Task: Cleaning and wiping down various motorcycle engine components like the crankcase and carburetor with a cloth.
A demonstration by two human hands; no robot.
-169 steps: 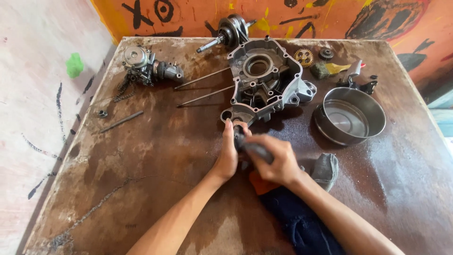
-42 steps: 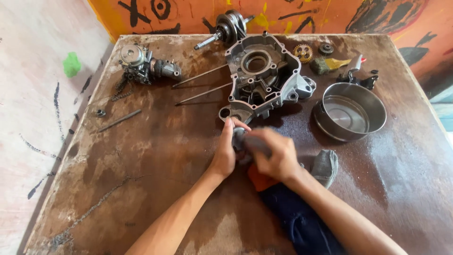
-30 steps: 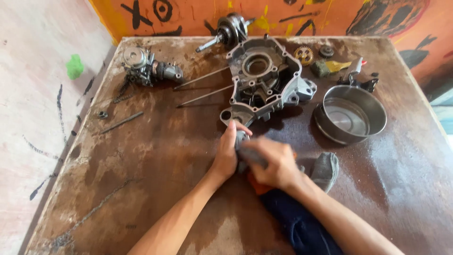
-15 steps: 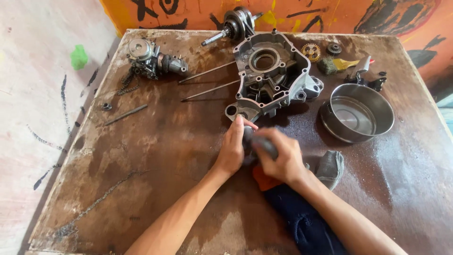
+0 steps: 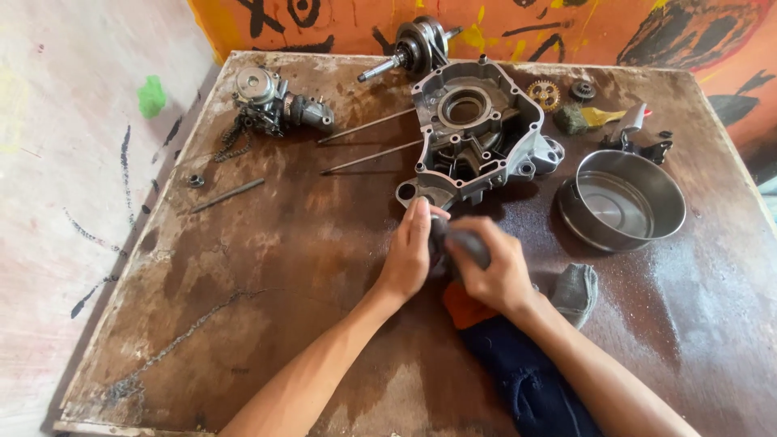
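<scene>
— What are the hands doing?
— The left hand [image 5: 407, 257] and right hand [image 5: 495, 271] are meeting over the worktop [image 5: 267, 267], each grip pressing closed around a small dark metal part [image 5: 457, 240].
— Where is that sitting?
— Just in front of the grey engine casing [image 5: 477, 133], above a dark blue rag [image 5: 518, 376].

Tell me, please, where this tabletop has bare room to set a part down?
Bare wood spans the near-left, between the thin rod and the left hand. The far edge is crowded around the engine case and the metal bowl.
</scene>
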